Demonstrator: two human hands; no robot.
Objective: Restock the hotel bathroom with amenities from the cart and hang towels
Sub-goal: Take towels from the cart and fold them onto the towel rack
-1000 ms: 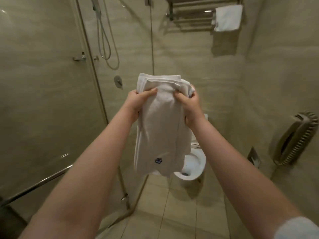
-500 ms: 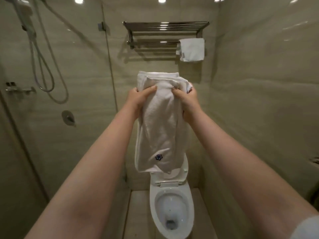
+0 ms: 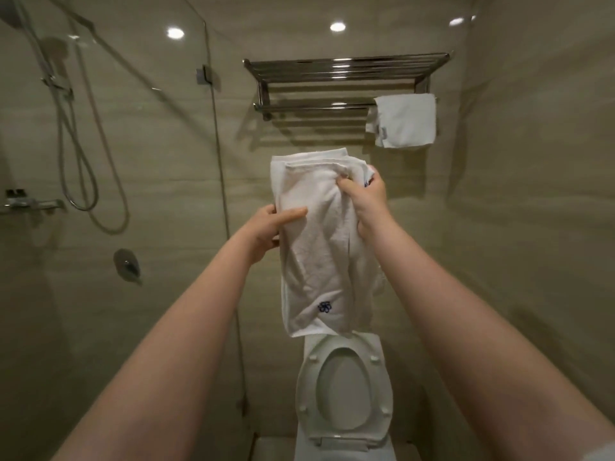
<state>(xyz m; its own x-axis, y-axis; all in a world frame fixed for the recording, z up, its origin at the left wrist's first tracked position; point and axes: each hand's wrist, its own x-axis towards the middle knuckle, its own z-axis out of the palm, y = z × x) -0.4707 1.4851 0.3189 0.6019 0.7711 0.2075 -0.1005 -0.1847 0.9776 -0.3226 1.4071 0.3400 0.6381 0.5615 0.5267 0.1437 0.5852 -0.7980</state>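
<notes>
A folded white towel [image 3: 319,247] with a small blue emblem near its lower edge hangs in front of me, held in both hands. My right hand [image 3: 364,197] grips its upper right corner. My left hand [image 3: 271,227] holds its left edge lower down, thumb across the cloth. Above it on the back wall is a chrome towel rack [image 3: 336,73] with a lower bar. A small white towel [image 3: 404,119] hangs over the right end of that bar.
A white toilet [image 3: 344,387] with its lid raised stands directly below the towel. A glass shower partition [image 3: 213,161] is on the left, with a shower hose [image 3: 80,154] and mixer behind it. Tiled walls close in on the right.
My view has tilted upward, so the rack sits lower in the frame and looks nearer. My left hand slid down the towel's left edge; the right hand kept its grip at the top.
</notes>
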